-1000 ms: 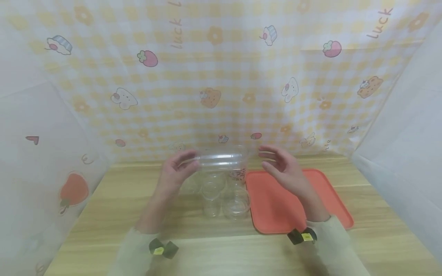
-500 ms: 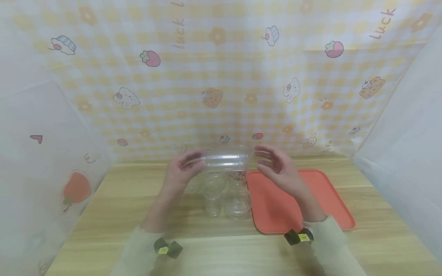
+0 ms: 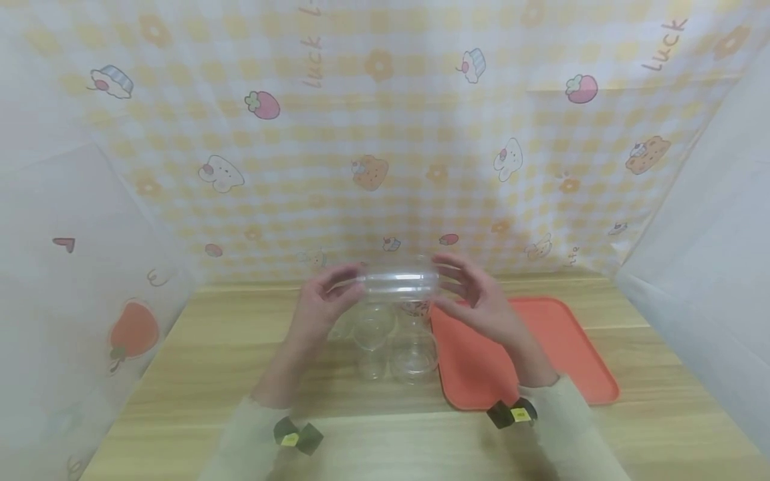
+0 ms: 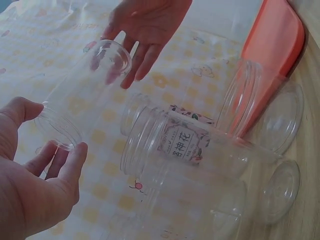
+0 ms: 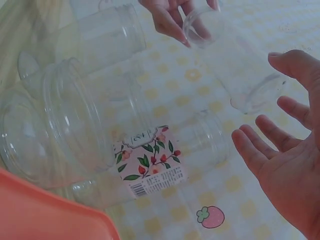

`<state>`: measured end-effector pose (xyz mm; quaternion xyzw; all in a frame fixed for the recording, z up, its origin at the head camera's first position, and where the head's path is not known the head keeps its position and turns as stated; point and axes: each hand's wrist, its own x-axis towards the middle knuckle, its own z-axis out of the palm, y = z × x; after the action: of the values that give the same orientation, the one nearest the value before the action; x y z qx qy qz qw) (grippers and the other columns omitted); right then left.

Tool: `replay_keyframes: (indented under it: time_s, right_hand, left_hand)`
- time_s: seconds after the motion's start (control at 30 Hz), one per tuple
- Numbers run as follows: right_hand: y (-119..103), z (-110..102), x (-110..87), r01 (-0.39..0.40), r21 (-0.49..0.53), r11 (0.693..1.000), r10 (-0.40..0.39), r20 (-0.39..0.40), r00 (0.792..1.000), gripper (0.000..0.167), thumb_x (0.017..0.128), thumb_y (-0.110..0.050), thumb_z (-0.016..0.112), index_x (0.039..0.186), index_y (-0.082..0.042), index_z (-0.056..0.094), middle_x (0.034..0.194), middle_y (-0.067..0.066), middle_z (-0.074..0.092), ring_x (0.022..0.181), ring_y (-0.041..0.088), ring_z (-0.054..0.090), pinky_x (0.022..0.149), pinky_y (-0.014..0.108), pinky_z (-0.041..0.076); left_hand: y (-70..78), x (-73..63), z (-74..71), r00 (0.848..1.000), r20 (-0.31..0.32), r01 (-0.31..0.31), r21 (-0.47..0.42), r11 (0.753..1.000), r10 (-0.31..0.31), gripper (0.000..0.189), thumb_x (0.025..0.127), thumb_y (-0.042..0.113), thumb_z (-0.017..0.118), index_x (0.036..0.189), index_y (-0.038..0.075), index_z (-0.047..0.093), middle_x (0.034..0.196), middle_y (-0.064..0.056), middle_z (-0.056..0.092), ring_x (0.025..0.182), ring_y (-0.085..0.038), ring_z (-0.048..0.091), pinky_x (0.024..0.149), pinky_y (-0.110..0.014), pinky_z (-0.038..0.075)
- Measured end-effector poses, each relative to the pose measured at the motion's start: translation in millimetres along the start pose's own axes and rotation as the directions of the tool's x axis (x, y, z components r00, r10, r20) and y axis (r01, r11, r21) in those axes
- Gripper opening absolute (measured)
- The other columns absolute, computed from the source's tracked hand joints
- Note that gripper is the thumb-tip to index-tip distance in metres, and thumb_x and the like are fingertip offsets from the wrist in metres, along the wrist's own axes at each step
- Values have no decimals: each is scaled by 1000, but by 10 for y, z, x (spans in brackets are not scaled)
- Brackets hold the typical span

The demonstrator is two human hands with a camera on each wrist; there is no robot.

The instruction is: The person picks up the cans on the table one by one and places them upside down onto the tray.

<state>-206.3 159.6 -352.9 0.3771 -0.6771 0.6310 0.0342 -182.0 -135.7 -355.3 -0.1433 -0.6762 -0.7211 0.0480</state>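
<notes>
A clear plastic jar [image 3: 400, 282] is held sideways above the table. My left hand [image 3: 327, 297] grips it at the threaded mouth, thumb on one side and fingers on the other, plain in the left wrist view. Around the jar's base end, my right hand [image 3: 478, 294] has its fingers spread; in the right wrist view its thumb and fingers [image 5: 272, 132] stand apart from the plastic. Below the hands stand several more clear jars [image 3: 414, 357]. One carries a pink floral label [image 5: 150, 160] with Chinese characters, partly hidden behind another jar in the left wrist view.
An orange-red tray [image 3: 577, 354] lies on the wooden table [image 3: 337, 434] to the right, close beside the jars. A yellow-checked cloth [image 3: 385, 120] with printed figures hangs behind the table. Pale sheets [image 3: 710, 254] bound both sides.
The left hand has moved slightly right with the jar. The right hand has come left, narrowing the gap to the jar's base end. The standing jars and tray have stayed put.
</notes>
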Motion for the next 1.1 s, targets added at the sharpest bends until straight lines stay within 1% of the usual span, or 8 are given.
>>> replay_keyframes:
  time_s: [0.07, 0.2, 0.33, 0.53, 0.67, 0.83, 0.93, 1.1]
  right_hand:
    - [3, 15, 7, 2, -5, 1000, -2, 3, 1000, 70, 86, 16, 72, 148, 0, 45, 150, 23, 43, 137, 41, 41, 109, 45, 42]
    - [11, 34, -4, 6, -12, 1000, -6, 20, 1000, 64, 87, 16, 71, 145, 1, 48, 146, 23, 48, 131, 37, 50, 106, 45, 45]
    - [12, 43, -22, 14, -3, 1000, -13, 29, 999, 58, 89, 17, 68, 143, 3, 51, 143, 22, 51, 126, 37, 55, 104, 47, 46]
    - [3, 55, -11, 31, 9, 999, -31, 22, 999, 57, 89, 17, 68, 142, 6, 50, 143, 26, 50, 126, 34, 56, 105, 46, 45]
    - [9, 57, -6, 33, 13, 999, -34, 21, 999, 58, 89, 18, 67, 142, 6, 50, 143, 28, 49, 128, 32, 54, 106, 44, 44]
    - [17, 53, -2, 38, -19, 999, -38, 17, 999, 58, 89, 18, 66, 143, 5, 50, 142, 23, 52, 127, 31, 55, 107, 46, 43]
    - [25, 49, -4, 41, -42, 998, -41, 14, 999, 57, 90, 18, 66, 143, 5, 50, 142, 24, 52, 127, 32, 55, 107, 47, 43]
    - [50, 33, -16, 42, -77, 996, -42, 7, 999, 58, 90, 19, 64, 144, 6, 49, 143, 24, 51, 127, 32, 55, 106, 45, 45]
  left_hand:
    - [-3, 3, 8, 1000, 5, -8, -11, 1000, 8, 45, 92, 16, 76, 133, 4, 61, 135, -5, 62, 122, -32, 59, 100, -37, 50]
    - [-11, 1, 24, 1000, 12, -15, -24, 1000, 16, 43, 93, 14, 75, 132, 4, 62, 135, -6, 62, 120, -29, 61, 100, -38, 50]
    - [4, -14, 30, 1000, 13, -2, -26, 1000, 3, 43, 93, 11, 75, 133, 3, 61, 135, -8, 61, 120, -29, 61, 100, -37, 51]
    - [42, -30, 9, 999, 30, 20, -19, 1000, -19, 45, 93, 7, 73, 135, -2, 59, 141, -12, 57, 122, -29, 59, 100, -36, 50]
    - [49, -29, -9, 999, 43, 20, -11, 1000, -20, 45, 93, 5, 73, 135, -4, 59, 142, -16, 56, 122, -29, 60, 99, -36, 51]
    - [51, -34, -23, 999, 54, 3, 8, 1000, -4, 44, 93, 5, 74, 134, -2, 61, 139, -13, 59, 120, -29, 61, 98, -37, 52]
    - [39, -31, -37, 998, 68, -2, 12, 1000, 1, 45, 93, 5, 73, 135, -3, 60, 141, -13, 57, 121, -30, 60, 98, -37, 52]
    - [26, -40, -65, 997, 81, 0, 18, 1000, -2, 47, 93, 6, 74, 137, -3, 58, 143, -11, 56, 121, -29, 61, 98, -37, 52]
